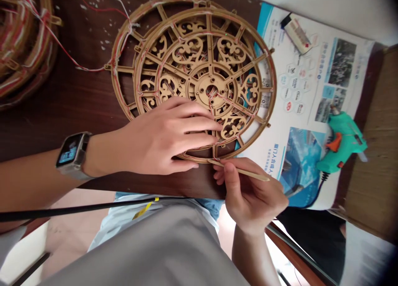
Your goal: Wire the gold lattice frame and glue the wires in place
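Left hand: my left hand [158, 136] lies flat over the lower part of the wheel, fingers spread, open, holding nothing. Smartwatch [71, 153] on that wrist.

Right hand: my right hand [248, 195] is in a narrow pinch on a wooden stick [245, 172]. One end is at the rim, the tapered end points away.

Wheel: laser-cut wooden wheel [205, 83] on the dark wood table [71, 95], near its edge, overlapping a printed leaflet [307, 78].

Under it: a second spoked ring [124, 37] sits offset toward the top left. Cannot tell if the two are joined.

Wired so far: thin red and white wire [62, 41] follows the rim and spokes on both. A loose lead runs left toward a wire-wrapped wooden ring [21, 41] at the frame's edge.

Not wired: scrollwork panels mostly bare, a few strands crossing near the hub [211, 91]. Section under my left hand hidden, cannot tell.

Rest: teal hot glue gun [342, 143] with orange trigger and a white box [297, 33] on the leaflet. Black cable [77, 209] with a yellow tag [144, 209] across my front. Cardboard sheet [370, 141] at the far right.
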{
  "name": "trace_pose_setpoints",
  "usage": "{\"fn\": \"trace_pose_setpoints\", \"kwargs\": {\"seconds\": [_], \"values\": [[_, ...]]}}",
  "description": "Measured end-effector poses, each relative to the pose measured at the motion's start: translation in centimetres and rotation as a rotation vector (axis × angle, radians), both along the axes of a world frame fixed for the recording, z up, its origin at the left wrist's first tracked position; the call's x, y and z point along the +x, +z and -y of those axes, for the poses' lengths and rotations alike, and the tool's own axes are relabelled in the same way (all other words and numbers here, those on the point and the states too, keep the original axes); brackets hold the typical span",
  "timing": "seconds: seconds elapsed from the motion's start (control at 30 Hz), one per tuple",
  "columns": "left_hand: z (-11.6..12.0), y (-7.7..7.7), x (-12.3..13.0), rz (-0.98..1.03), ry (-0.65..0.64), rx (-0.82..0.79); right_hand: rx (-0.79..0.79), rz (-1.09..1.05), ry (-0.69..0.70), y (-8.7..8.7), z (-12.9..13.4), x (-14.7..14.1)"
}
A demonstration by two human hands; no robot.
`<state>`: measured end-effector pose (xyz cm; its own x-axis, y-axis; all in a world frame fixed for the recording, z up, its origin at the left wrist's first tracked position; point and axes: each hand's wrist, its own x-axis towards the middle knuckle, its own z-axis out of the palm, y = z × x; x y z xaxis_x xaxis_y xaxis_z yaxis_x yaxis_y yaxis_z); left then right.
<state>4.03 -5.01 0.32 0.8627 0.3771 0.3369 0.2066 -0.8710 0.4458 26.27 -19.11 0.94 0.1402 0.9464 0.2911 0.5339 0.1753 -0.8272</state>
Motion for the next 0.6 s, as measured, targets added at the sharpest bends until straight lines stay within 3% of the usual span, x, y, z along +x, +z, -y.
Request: {"fn": "trace_pose_setpoints", "kwargs": {"seconds": [0.23, 0.4, 0.5, 0.6], "values": [[0.1, 0.0, 0.0, 0.003, 0.005, 0.000, 0.140, 0.294, 0.065, 0.3, 0.2, -0.9], [0.0, -0.3, 0.1, 0.012, 0.006, -0.001, 0.118, 0.421, 0.085, 0.7, 0.6, -1.3], [-0.1, -0.4, 0.1, 0.019, 0.002, -0.015, 0.067, 0.392, 0.077, 0.7, 1.0, -1.2], [-0.1, -0.2, 0.0, 0.016, -0.003, -0.017, -0.046, 0.159, -0.006, 0.4, 1.2, -1.2]]}}
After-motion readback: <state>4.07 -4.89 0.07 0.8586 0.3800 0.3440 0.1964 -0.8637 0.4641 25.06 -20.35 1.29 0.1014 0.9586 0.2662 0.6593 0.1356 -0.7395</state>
